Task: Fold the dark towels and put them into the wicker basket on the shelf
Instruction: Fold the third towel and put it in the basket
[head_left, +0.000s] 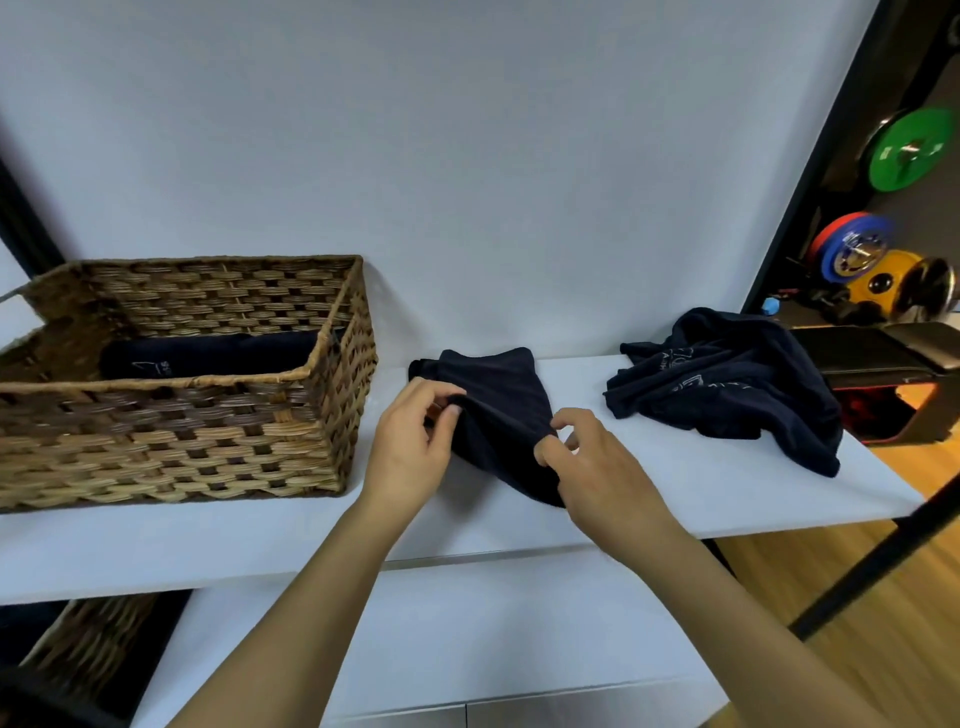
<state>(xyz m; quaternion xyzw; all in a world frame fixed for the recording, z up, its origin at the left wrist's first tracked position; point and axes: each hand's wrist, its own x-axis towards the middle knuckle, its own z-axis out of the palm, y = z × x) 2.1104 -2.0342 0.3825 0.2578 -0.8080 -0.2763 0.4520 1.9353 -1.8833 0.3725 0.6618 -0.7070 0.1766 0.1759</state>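
One folded dark towel (208, 356) already inside the brown woven wicker basket (332, 415), left of frame on the white shelf (675, 499). At centre, a second dark towel (498, 405) mid-fold: left hand (410, 447) pinching its left edge, right hand (592, 467) pinching its right. Third crumpled dark towel (727, 384), right of centre, untouched. Probably about a third done.

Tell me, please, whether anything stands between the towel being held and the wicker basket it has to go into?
Nothing visible does. The towel, pinched by the left hand and right hand, lies right of the wicker basket with only bare shelf between; the basket is open-topped, one folded towel inside.
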